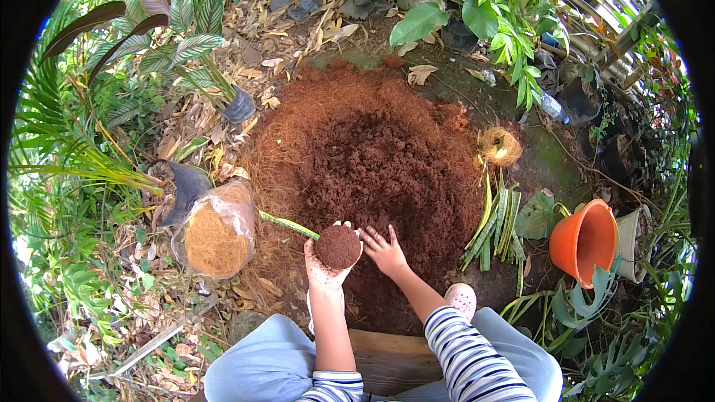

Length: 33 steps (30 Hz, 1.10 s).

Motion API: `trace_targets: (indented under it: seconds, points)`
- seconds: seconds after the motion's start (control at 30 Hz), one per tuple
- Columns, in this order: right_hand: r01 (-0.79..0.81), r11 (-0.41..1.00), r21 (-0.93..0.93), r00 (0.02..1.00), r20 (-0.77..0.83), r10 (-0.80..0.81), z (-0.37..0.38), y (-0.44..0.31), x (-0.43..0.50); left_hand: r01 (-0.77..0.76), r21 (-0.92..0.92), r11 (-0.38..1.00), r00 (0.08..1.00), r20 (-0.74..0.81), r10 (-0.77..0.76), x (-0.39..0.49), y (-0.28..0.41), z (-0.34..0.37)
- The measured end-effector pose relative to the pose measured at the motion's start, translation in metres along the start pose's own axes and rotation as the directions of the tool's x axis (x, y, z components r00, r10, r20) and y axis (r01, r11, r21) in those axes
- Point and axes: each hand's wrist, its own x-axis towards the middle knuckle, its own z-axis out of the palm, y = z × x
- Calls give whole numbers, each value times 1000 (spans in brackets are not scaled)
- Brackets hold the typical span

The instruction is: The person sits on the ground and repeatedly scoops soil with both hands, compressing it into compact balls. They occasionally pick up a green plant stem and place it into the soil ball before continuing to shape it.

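Observation:
In my left hand (329, 268) rests a rounded ball of dark brown coco peat (337, 247), cupped in the palm. A long green and yellow leaf cutting (287, 224) sticks out to the left from the ball. Just right of it, my right hand (388, 251) has its fingers spread over the heap of brown coco peat (385, 162), holding nothing. Whether its fingertips touch the heap I cannot tell. Reddish coconut fibre (279, 151) rings the heap. Several variegated leaf cuttings (500, 223) lie to the right, below a small nest of fibre (500, 146).
A plastic bag of coconut fibre (218, 237) stands at left, near a potted striped plant (239, 105). An orange bucket (581, 243) and a pale pot (634, 240) lie tilted at right. A plastic bottle (553, 106) lies farther back. Wood (391, 341) is between my knees.

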Motion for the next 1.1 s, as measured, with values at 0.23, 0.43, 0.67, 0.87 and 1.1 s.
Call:
trace_targets:
  seconds: [0.23, 0.43, 0.67, 0.87, 1.1]
  points:
    - [-206, 928, 311, 947, -177, 269, -24, 61, 21, -2, 24, 1000, 1000, 21, 1, 0, 0, 3]
    - [-145, 905, 399, 948, -206, 243, -18, 50, 7, 26, -4, 1000, 997, 73, -26, 1, -2, 4]
    - [-291, 858, 423, 942, -32, 334, -7, 14, 4, 40, -55, 998, 999, -17, -41, 2, -10, 22]
    - [-267, 482, 834, 865, -13, 502, -23, 41, 10, 64, -23, 998, 995, -70, -65, -12, -23, 64]
    - [-266, -362, 894, 756, 426, 497, -87, 78, -6, 88, -38, 995, 995, -51, -90, -48, -38, 129]
